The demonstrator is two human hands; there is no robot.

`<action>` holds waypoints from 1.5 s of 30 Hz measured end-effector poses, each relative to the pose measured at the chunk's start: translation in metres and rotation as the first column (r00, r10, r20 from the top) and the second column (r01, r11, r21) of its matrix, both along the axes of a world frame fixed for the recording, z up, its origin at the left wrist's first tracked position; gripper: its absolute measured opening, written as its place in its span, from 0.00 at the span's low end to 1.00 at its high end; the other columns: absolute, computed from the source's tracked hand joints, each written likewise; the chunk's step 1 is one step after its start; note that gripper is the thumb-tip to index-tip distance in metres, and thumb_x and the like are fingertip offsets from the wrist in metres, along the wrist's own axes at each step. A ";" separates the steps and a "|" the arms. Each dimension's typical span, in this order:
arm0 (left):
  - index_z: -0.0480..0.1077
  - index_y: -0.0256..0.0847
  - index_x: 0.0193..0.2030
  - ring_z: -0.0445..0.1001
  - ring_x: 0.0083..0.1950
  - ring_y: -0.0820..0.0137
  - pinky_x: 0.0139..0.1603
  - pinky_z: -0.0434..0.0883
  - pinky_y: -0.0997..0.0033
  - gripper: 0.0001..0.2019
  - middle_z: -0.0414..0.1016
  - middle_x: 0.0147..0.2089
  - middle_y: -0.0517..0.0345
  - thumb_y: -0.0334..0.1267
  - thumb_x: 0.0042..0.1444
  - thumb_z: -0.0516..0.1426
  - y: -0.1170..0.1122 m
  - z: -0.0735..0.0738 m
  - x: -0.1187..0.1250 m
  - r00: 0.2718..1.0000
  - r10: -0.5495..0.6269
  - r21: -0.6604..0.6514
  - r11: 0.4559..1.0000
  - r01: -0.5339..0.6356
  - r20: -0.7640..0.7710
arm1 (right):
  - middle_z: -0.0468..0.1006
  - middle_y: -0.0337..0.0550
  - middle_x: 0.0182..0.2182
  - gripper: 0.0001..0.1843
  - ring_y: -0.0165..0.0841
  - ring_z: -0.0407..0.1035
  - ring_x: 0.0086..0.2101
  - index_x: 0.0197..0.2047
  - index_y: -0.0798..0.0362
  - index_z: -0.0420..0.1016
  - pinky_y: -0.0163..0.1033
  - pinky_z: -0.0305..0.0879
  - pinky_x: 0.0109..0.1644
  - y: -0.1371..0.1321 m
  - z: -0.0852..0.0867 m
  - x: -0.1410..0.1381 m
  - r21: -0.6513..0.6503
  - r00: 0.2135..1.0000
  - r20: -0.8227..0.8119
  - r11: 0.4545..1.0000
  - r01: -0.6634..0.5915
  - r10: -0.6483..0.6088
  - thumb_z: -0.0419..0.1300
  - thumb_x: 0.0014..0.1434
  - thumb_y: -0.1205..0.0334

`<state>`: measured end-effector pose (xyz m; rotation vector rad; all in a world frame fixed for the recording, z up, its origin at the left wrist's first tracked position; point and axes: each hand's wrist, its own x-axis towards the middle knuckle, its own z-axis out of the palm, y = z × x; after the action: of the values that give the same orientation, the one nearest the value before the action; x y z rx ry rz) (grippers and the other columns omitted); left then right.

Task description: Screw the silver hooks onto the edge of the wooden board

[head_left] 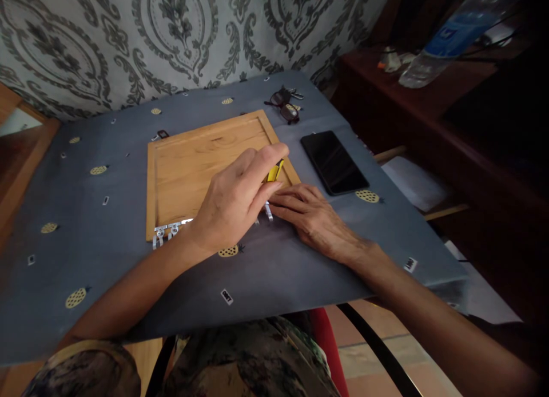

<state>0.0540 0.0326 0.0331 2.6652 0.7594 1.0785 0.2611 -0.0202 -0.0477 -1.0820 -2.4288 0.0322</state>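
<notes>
A framed wooden board (201, 162) lies on the cloth-covered table, with metal hooks (166, 231) along its near edge. Over the board's near right part, my left hand (238, 199) is closed round what looks like a screwdriver, its yellow and black handle (275, 171) showing between finger and thumb. The tool's lower end is hidden by the hand. My right hand (304, 214) lies with its fingers stretched over the board's near right corner, beside one hook. Its fingertips are partly hidden behind the left hand.
Right of the board lies a black phone (334, 161), with glasses (283, 105) behind it. A small dark item (163, 134) touches the far left edge. A plastic bottle (446, 42) stands on dark red furniture (429, 111) at right. Patterned fabric (180, 36) hangs behind the table.
</notes>
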 end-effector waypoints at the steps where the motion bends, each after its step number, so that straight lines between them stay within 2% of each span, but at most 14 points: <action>1: 0.63 0.41 0.59 0.76 0.42 0.71 0.43 0.80 0.71 0.15 0.74 0.44 0.56 0.32 0.67 0.53 0.000 0.000 0.000 1.000 0.003 -0.006 1.000 -0.003 -0.003 | 0.79 0.51 0.55 0.20 0.48 0.67 0.54 0.58 0.53 0.75 0.59 0.64 0.57 0.000 0.001 0.000 0.004 1.000 0.013 1.000 0.002 -0.002 0.51 0.67 0.71; 4: 0.63 0.44 0.59 0.76 0.42 0.71 0.44 0.79 0.72 0.14 0.74 0.46 0.56 0.34 0.67 0.53 -0.001 0.001 0.000 1.000 0.017 -0.028 0.999 -0.018 -0.017 | 0.79 0.51 0.54 0.20 0.48 0.66 0.54 0.58 0.52 0.75 0.58 0.62 0.56 0.001 0.001 -0.001 0.004 1.000 0.026 1.000 0.007 -0.007 0.52 0.66 0.71; 8: 0.61 0.47 0.60 0.77 0.43 0.70 0.46 0.80 0.69 0.15 0.74 0.47 0.58 0.35 0.68 0.52 0.000 0.001 -0.001 0.999 0.024 -0.025 0.999 -0.025 -0.033 | 0.80 0.49 0.53 0.21 0.46 0.66 0.54 0.57 0.50 0.75 0.57 0.62 0.56 0.002 0.000 -0.002 -0.001 1.000 0.019 1.000 0.013 -0.013 0.52 0.65 0.73; 17: 0.62 0.47 0.59 0.77 0.42 0.71 0.46 0.80 0.69 0.15 0.74 0.47 0.57 0.34 0.67 0.53 0.001 0.001 -0.001 0.999 0.021 -0.040 0.999 -0.022 -0.029 | 0.78 0.47 0.56 0.23 0.45 0.67 0.55 0.58 0.49 0.74 0.55 0.62 0.57 0.002 -0.003 -0.001 -0.024 0.999 -0.036 1.000 0.007 -0.008 0.51 0.65 0.74; 26: 0.62 0.46 0.59 0.78 0.42 0.71 0.44 0.80 0.71 0.15 0.74 0.48 0.58 0.34 0.66 0.54 0.004 0.001 -0.002 1.000 0.018 -0.020 1.000 -0.018 -0.020 | 0.76 0.53 0.60 0.24 0.48 0.67 0.57 0.57 0.53 0.76 0.60 0.62 0.58 0.003 0.000 -0.001 -0.046 0.998 -0.054 0.999 -0.015 0.012 0.52 0.62 0.77; 38: 0.60 0.48 0.59 0.77 0.45 0.71 0.48 0.80 0.69 0.18 0.74 0.48 0.59 0.31 0.65 0.55 0.005 0.000 -0.003 1.000 0.003 -0.028 1.000 -0.004 -0.006 | 0.79 0.53 0.56 0.24 0.46 0.69 0.57 0.56 0.56 0.76 0.58 0.62 0.59 0.009 0.002 0.002 -0.051 0.993 -0.099 0.997 -0.065 0.060 0.49 0.61 0.78; 45: 0.61 0.49 0.59 0.77 0.45 0.71 0.44 0.80 0.72 0.18 0.75 0.49 0.58 0.33 0.65 0.56 0.005 -0.001 -0.003 1.000 0.016 -0.055 0.998 -0.016 0.002 | 0.78 0.52 0.57 0.26 0.45 0.69 0.58 0.57 0.53 0.76 0.60 0.61 0.60 0.009 0.003 0.003 -0.093 0.992 -0.108 0.993 -0.067 0.057 0.50 0.61 0.78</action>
<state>0.0511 0.0375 0.0319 2.6164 0.7994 1.0484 0.2638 -0.0112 -0.0447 -1.0190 -2.3856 0.2235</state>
